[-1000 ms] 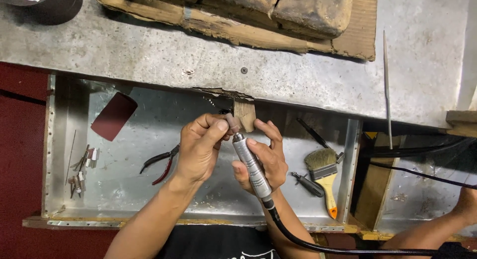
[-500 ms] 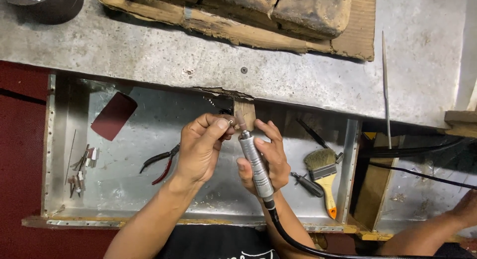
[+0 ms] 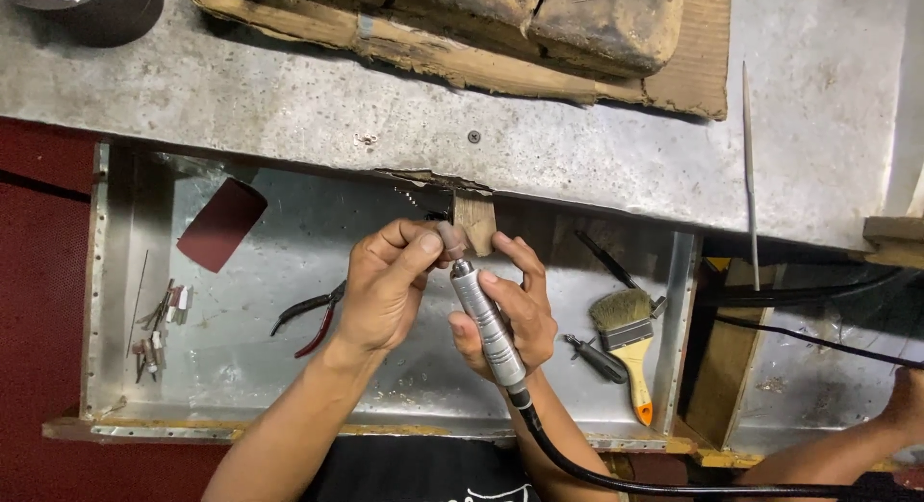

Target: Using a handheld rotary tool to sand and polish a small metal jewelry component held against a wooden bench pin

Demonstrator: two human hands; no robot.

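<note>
My right hand [image 3: 515, 309] grips a silver rotary handpiece [image 3: 486, 321] with a black flexible cable [image 3: 597, 468] running off to the lower right. Its tip points up toward my left hand [image 3: 385, 285], whose fingertips pinch a small brownish piece [image 3: 450, 237] right at the tool's tip. Both hands hover over a metal tray [image 3: 241, 367], just below a small wooden bench peg [image 3: 474, 223] that juts from the edge of the grey worktop [image 3: 289, 107]. The small piece is mostly hidden by my fingers.
In the tray lie red-handled pliers [image 3: 310, 314], a dark red sheet [image 3: 221, 223], small bits [image 3: 159, 324], a yellow-handled brush [image 3: 628, 343] and a dark tool [image 3: 597, 356]. A thin file [image 3: 748, 165] and worn blocks [image 3: 539, 21] rest on the worktop. Another person's arm [image 3: 847, 444] is at lower right.
Both hands and the handpiece have shifted slightly upward toward the wooden peg; the grip on tool and small piece is unchanged.
</note>
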